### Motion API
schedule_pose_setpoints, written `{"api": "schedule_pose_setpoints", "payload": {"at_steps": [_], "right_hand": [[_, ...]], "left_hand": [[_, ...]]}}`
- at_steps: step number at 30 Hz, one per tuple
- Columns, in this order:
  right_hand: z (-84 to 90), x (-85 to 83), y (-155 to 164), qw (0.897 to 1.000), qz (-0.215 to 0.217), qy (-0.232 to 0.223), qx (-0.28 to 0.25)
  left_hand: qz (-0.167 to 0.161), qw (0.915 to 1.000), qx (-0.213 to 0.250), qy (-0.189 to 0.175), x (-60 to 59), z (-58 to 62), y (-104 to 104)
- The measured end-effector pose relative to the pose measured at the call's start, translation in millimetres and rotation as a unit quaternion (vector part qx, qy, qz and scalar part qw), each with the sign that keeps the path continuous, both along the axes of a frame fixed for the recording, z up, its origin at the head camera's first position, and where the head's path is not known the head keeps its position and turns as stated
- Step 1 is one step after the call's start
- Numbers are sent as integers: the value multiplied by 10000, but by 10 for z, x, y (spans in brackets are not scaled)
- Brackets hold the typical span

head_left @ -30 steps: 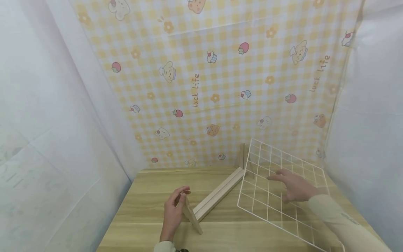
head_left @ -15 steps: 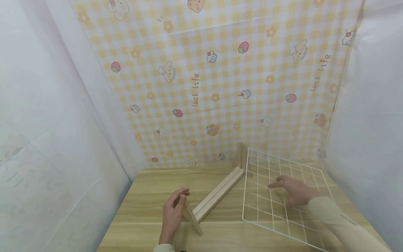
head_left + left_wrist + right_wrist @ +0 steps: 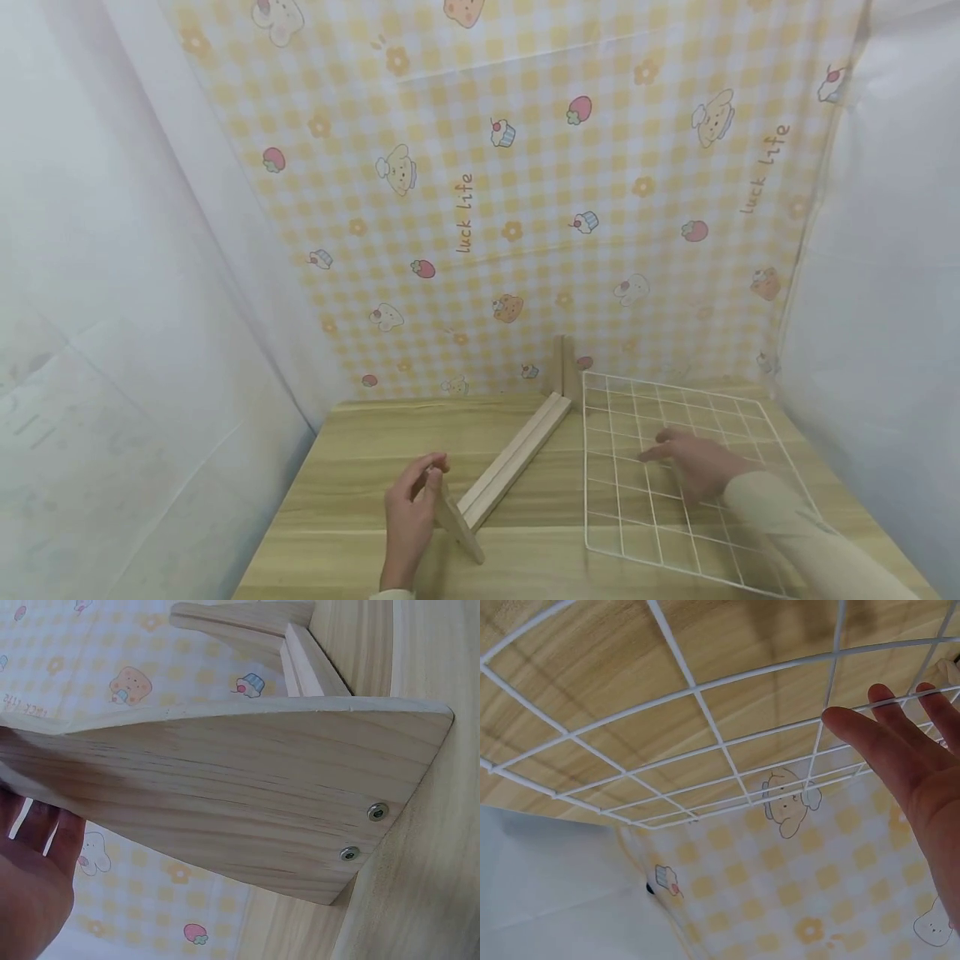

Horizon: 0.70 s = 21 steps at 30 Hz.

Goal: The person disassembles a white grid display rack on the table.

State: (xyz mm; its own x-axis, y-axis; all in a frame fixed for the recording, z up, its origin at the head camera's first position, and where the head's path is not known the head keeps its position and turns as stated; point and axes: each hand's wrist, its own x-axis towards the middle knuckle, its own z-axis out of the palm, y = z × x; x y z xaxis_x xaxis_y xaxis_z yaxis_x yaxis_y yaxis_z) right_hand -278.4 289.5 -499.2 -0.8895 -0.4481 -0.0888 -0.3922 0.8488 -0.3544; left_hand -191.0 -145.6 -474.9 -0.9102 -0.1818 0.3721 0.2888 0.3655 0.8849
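Note:
A pale wooden stand has a long double rail (image 3: 513,458) between two upright end panels. My left hand (image 3: 408,517) grips the upper end of the near panel (image 3: 247,780), fingers on one side and thumb at its edge. Two metal bolt heads (image 3: 364,832) show low on that panel. To the right, a white wire grid (image 3: 652,529) extends over the table, its left edge near the far end panel (image 3: 566,367). My right hand (image 3: 697,467) is at the middle of the grid, fingers extended; in the right wrist view its fingertips (image 3: 840,720) overlap the wires.
The wood-grain table (image 3: 360,442) carries the stand. Behind it hangs a yellow checked cloth (image 3: 525,183) with cartoon prints. White sheets enclose the left side (image 3: 135,333) and the right side (image 3: 885,292). Shadows of the grid fall on the table.
The grid has swung lower and flatter, its near-left corner moving toward the front. My right hand has dropped slightly. The stand's far end has shifted a little left while my left hand keeps its hold.

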Motion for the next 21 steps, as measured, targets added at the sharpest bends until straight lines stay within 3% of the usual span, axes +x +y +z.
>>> {"api": "schedule_pose_setpoints", "payload": {"at_steps": [10, 16, 21], "right_hand": [[-176, -51, -35, 9988, 88, 241, 405], [-247, -62, -28, 9989, 173, 180, 406], [-281, -58, -44, 9963, 432, 546, 501]], "left_hand": [[348, 9970, -303, 615, 48, -22, 61], [534, 9941, -375, 862, -19, -194, 47], [599, 9910, -436, 1119, -50, -327, 14]]}}
